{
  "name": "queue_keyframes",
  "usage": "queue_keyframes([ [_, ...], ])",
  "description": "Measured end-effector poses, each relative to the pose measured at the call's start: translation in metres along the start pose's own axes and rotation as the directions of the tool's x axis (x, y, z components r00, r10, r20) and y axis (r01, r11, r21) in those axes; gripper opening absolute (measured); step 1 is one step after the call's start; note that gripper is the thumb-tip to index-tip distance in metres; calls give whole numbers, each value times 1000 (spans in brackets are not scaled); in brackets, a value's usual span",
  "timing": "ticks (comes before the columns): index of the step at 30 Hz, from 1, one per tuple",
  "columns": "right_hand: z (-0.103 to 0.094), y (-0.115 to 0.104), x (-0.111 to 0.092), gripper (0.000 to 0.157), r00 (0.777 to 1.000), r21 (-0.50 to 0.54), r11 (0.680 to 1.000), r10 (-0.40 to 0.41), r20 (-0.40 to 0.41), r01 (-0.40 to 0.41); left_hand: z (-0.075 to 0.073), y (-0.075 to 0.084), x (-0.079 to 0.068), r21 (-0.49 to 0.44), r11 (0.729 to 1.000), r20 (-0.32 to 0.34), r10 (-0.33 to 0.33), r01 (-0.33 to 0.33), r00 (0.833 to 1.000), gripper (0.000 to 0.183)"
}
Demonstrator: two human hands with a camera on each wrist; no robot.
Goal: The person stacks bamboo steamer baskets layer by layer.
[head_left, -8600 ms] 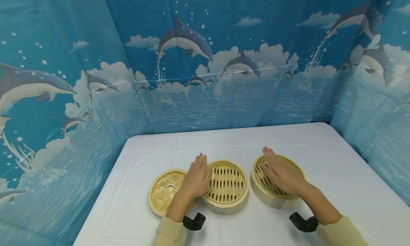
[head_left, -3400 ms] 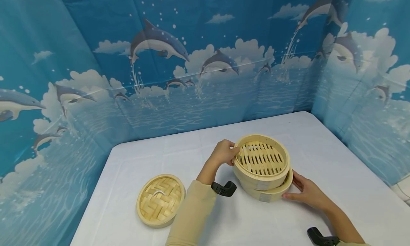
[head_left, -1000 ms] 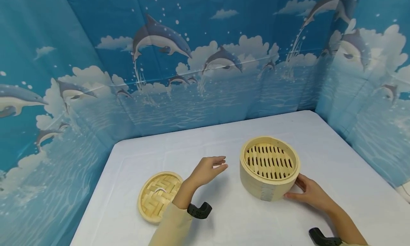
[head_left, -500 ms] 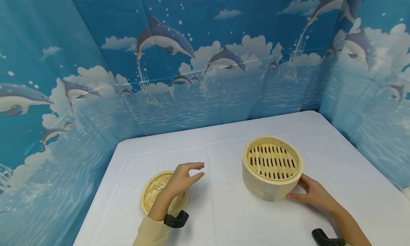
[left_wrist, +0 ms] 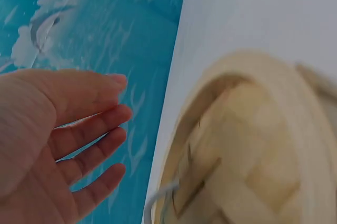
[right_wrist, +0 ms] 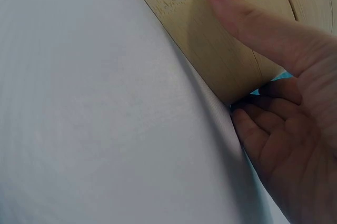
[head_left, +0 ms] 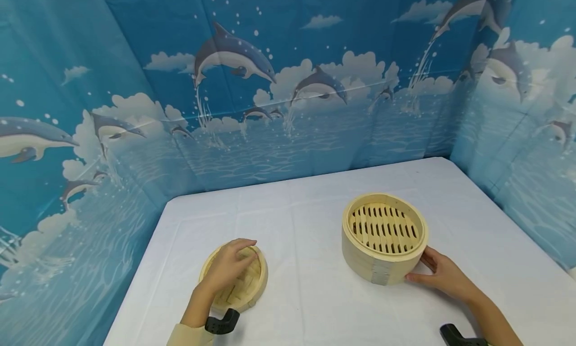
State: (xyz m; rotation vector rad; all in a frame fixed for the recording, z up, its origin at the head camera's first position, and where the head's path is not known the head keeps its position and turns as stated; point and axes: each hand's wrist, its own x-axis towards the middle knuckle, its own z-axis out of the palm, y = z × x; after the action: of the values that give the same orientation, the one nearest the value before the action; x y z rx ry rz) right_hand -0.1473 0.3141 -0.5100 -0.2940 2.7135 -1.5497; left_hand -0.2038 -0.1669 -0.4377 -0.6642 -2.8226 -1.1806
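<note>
The right hand (head_left: 450,276) holds the bamboo steamer (head_left: 382,231) low on its side, thumb laid against the outer wall and bent fingers reaching round the curve; the right wrist view shows the thumb on the wood at upper right and the fingers by the bottom edge. The left hand (head_left: 227,266), at lower left of the head view, holds nothing: its thumb and fingers stand wide apart above the woven lid (head_left: 252,286). In the left wrist view, a gap shows between that hand at left and the lid at lower right, where a pale looped handle (left_wrist: 152,201) rises from the weave.

The steamer sits upright right of centre, its slatted base visible inside the rim, well apart from the lid. Both rest on a white-covered table (head_left: 315,296) filling the lower frame. Black wrist mounts (head_left: 223,322) show along the bottom, beside a beige sleeve (head_left: 191,335) at lower left. A blue dolphin-print curtain (head_left: 270,151) spans the upper frame.
</note>
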Motion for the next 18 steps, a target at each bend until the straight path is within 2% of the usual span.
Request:
queue_keyframes([
  [5,1,-1,0,89,1000,-15,1000,14,-5,-14,-12,-18,-11,59,998,-65,18,-14,998,23],
  [9,1,-1,-1,87,1000,-15,1000,13,-5,-13,-17,-30,-17,106,994,-81,23,-14,996,20],
  [15,0,-1,-1,89,1000,-54,998,13,-13,-14,-21,-44,-22,103,995,-98,-6,16,995,17],
  [18,0,-2,-1,89,1000,-56,998,17,-11,-17,-20,-49,-24,85,996,-78,-14,21,997,15],
])
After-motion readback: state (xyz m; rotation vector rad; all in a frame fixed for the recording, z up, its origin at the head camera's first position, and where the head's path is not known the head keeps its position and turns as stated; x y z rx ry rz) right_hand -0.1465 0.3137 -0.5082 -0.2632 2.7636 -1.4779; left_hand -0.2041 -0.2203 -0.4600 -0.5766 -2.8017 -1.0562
